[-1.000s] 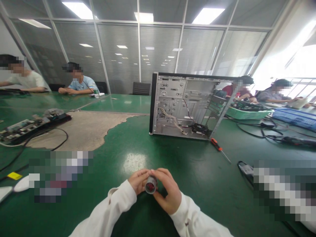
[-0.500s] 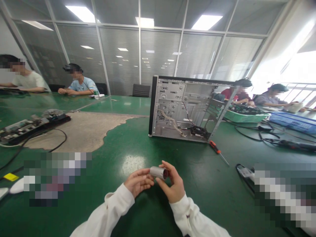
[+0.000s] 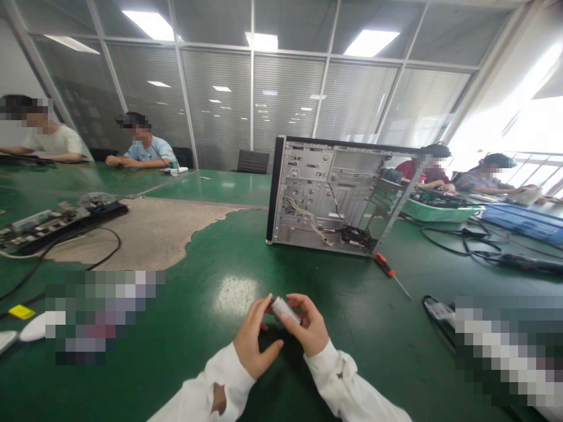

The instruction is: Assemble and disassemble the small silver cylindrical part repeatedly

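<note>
Holding grey cylinder (image 3: 285,308) in right grip (image 3: 314,329), with thumb on its side, above green counter (image 3: 352,363), well apart from computer case (image 3: 308,170); showing left grip (image 3: 253,341) unclenched, with fingertips by cylinder's end, contact unclear.

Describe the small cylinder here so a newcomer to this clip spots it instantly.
Start at the open computer case standing on the green table. Nearer the camera, the white-sleeved right hand holds a short silver-grey cylinder. Unlike the orange-and-black screwdriver beside the case, it is hand-held.

Cylinder (image 3: 285,310) silver-grey; sleeves (image 3: 352,384) white; tabletop (image 3: 229,252) green; screwdriver handle (image 3: 382,262) orange-red; blinds (image 3: 215,91) grey, finely striped.
</note>
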Demonstrator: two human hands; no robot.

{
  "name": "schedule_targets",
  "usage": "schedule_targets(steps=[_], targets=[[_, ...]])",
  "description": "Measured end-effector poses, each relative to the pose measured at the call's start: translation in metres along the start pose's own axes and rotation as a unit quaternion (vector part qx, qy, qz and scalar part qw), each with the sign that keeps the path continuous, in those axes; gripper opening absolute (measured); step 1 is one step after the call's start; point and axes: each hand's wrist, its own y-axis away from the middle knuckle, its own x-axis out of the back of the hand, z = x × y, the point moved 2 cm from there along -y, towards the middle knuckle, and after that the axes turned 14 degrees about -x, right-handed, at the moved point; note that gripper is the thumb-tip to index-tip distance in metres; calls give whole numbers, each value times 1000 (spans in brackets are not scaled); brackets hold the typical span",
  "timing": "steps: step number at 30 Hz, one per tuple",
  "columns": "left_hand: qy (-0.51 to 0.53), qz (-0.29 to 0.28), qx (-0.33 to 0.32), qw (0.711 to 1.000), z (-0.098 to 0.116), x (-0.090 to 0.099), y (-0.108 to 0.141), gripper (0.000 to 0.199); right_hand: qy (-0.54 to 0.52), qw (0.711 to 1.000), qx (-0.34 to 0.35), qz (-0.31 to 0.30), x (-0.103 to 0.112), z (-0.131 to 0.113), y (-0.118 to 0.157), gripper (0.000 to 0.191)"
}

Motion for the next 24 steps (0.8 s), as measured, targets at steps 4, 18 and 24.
schedule_targets(steps=[4, 18, 24], targets=[[-30, -4, 6, 1000, -4, -1, 2, 71, 10, 998, -46, -47, -6, 6, 5, 41], [-8, -30, 107, 994, -8, 10, -9, 43, -23, 990, 14, -137, -7, -22, 15, 43], [177, -54, 151, 971, -19, 17, -8, 45, 87, 982, 113, -126, -9, -39, 33, 54]])
